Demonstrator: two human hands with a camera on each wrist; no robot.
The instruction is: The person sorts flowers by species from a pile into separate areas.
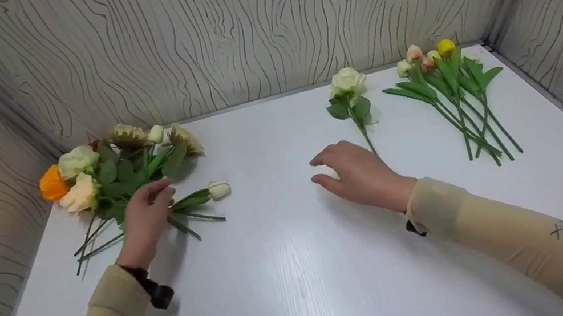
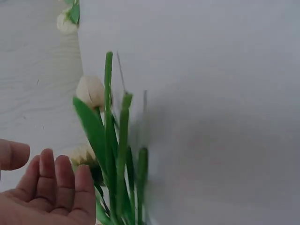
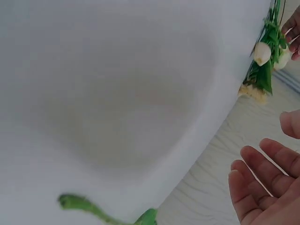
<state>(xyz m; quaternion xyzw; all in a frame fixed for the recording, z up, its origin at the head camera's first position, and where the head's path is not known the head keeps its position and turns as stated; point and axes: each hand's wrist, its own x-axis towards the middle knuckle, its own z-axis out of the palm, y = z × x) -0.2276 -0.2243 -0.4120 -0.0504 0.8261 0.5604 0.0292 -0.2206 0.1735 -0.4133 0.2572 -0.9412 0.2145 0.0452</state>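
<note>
**One small mark, no readable words**

The only sign in view is a small dark cross-shaped mark, like an "x", on the beige sleeve (image 1: 558,231) of the person's right arm, seen from the head camera. No words, labels, brand names or numbers can be read on anything else in that view. Both wrist views show no writing at all.

From the head we look forward and down over the whole white table (image 1: 290,272) toward the far walls. Our wrist views sit close above it, each facing across the table past its own fingers; both share the white tulip (image 2: 91,91) on the left.
</note>
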